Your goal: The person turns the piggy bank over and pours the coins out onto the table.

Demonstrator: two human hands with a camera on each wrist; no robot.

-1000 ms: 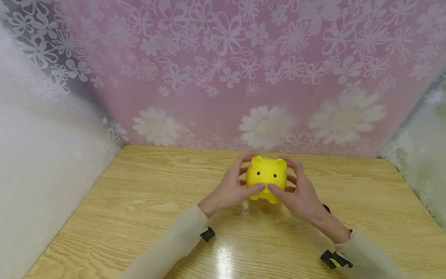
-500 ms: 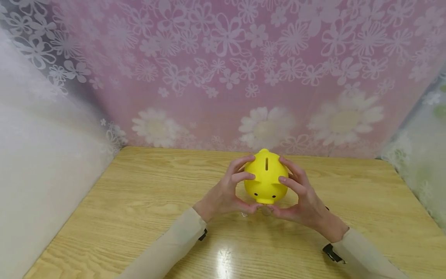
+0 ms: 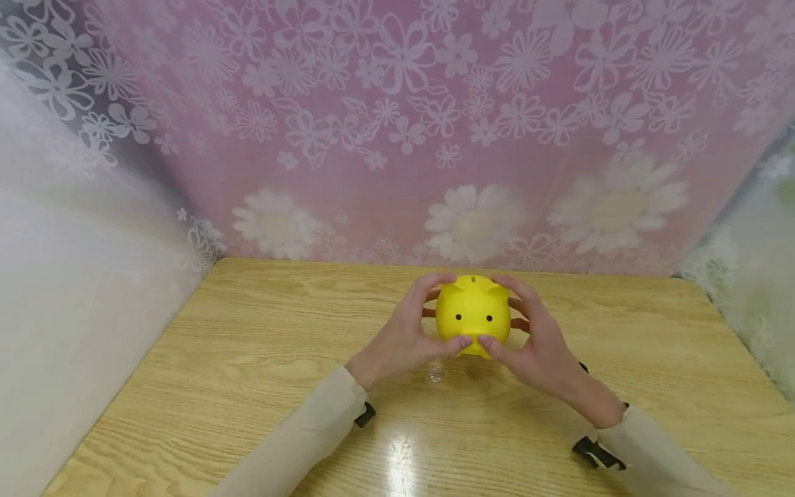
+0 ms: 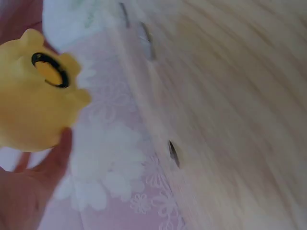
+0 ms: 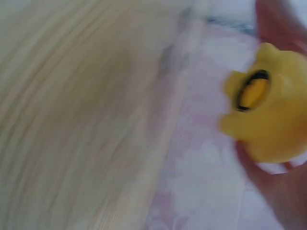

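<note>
1. Since half a second earlier, the yellow piggy bank (image 3: 473, 316) had tipped back, so its face looked at the camera and its slot sat on top
2. The left hand (image 3: 406, 338) clasped the bank from 9 o'clock, fingers curled round it
3. A small clear coin (image 3: 436, 374) lay on the wooden table (image 3: 217, 373) at the bank's 7 o'clock
4. The right hand (image 3: 537, 342) gripped it from 3 o'clock, above the table

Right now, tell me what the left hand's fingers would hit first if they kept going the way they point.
The yellow piggy bank: the left hand already grips its side, fingers curled round it.
</note>
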